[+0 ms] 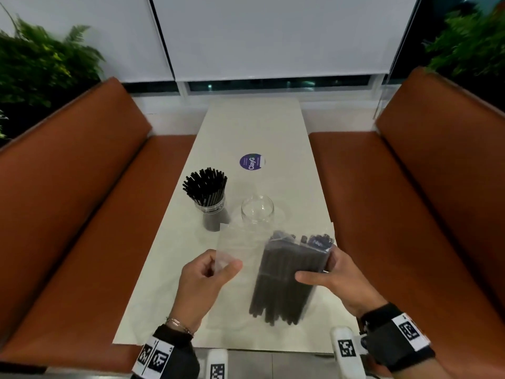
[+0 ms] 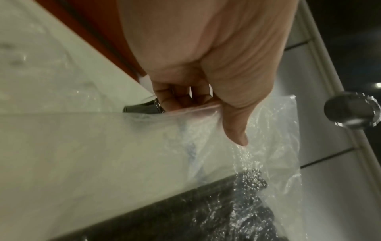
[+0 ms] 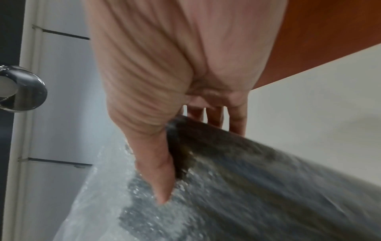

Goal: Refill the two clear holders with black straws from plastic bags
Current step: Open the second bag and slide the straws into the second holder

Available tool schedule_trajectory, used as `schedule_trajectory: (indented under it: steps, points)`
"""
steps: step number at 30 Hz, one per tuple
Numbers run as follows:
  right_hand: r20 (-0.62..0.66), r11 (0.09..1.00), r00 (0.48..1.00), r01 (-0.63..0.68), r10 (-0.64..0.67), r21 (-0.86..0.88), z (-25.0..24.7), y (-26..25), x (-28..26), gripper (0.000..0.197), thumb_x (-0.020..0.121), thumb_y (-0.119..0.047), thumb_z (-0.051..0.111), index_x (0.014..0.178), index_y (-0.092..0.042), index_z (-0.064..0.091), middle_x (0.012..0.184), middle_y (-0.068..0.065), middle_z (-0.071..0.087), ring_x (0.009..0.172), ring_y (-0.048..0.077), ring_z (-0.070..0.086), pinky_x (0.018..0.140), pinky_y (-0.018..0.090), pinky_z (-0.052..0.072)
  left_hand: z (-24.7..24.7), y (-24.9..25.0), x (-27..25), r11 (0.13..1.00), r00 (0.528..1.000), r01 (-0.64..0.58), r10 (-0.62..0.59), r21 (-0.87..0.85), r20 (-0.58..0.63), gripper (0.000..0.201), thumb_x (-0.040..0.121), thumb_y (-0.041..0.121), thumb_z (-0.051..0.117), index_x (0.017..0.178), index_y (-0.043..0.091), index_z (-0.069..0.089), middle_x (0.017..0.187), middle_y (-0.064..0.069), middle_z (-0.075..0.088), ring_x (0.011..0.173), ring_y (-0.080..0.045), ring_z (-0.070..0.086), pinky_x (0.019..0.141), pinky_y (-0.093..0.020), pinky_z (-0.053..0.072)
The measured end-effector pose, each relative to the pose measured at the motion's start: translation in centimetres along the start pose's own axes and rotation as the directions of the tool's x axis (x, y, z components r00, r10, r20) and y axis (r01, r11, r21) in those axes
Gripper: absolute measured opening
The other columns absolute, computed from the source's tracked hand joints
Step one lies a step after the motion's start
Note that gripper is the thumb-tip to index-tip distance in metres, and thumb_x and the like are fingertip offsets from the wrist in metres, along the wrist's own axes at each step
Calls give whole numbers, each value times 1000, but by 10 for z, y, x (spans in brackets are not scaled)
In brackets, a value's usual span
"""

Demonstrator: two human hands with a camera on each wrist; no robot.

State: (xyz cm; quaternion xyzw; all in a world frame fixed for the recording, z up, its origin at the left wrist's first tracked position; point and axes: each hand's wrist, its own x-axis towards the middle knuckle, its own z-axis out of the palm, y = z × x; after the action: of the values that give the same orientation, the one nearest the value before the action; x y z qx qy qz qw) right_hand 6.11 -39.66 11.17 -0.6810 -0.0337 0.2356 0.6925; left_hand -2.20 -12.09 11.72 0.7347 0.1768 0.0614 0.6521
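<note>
Booth seating flanks a pale table where one clear holder already bristles with black straws — the second holder stands empty. Right hand grips the bagged straws; left hand pinches the plastic bag — roughly halfway, I'd judge.

A pale table is flanked by two brown padded benches, one on the left and one on the right. A round purple sticker is seen on the tabletop. White roller blinds are drawn over the window behind, and green ferns are seen in both far corners.
</note>
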Motion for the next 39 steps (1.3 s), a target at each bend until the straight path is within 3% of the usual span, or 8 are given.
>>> schedule_trajectory:
  steps: [5,12,17,23,27,31,36,39]
  points:
    - [-130,995,986,104,-103,4,-8,-3,6,42,77,-20,86,117,-21,74,109,5,82,98,17,76,85,23,57,3,-13,3,991,1000,-12,14,130,-17,9,90,29,80,82,30,75,81,-4,75,73,-15,65,75,-31,54]
    - [-244,967,951,139,-190,-212,-22,-8,11,7,87,-4,81,94,-1,80,73,22,78,61,23,73,68,34,61,3,-14,10,994,999,39,-36,99,-32,15,97,33,70,94,18,74,83,0,80,77,-15,77,70,-22,55]
    - [-347,924,918,49,-191,-378,-31,-4,14,6,94,-27,77,92,-25,82,82,0,81,79,30,74,83,44,63,8,-10,15,995,999,34,-32,94,-20,13,98,27,70,93,17,77,79,-5,78,68,-10,74,65,-19,57]
    - [69,605,957,233,-281,-761,5,-53,3,102,62,-66,90,151,-41,46,148,-28,48,135,-5,42,113,25,35,37,10,18,978,963,-133,89,161,255,11,97,19,72,92,19,81,76,7,75,64,-6,64,60,-16,50]
    - [174,653,940,330,-293,-682,23,-69,18,17,85,-33,87,99,-24,84,95,-13,83,93,0,75,98,32,59,44,24,22,933,909,-225,97,282,406,23,85,37,84,106,32,77,79,15,68,67,-3,60,67,-16,50]
    - [6,819,931,323,-364,-475,-5,-81,10,8,91,-18,80,86,-13,81,84,4,82,72,9,76,70,18,60,-13,19,21,732,890,-185,-158,656,427,40,71,50,90,103,30,77,95,13,78,87,0,70,81,-28,59]
    - [-173,918,959,149,-225,-368,-40,-62,-1,8,95,-21,76,88,-20,80,90,5,81,86,20,80,78,36,65,-39,12,11,997,995,29,-36,67,97,22,83,15,86,67,11,72,97,-20,80,92,-20,73,86,-34,52]
    - [-102,707,972,81,-213,-702,-39,-57,-5,28,82,-45,84,108,-42,75,107,-26,76,98,-14,69,99,33,59,-20,27,14,997,997,-73,73,-11,2,6,88,10,81,84,13,79,92,-18,80,85,-19,72,86,-34,57]
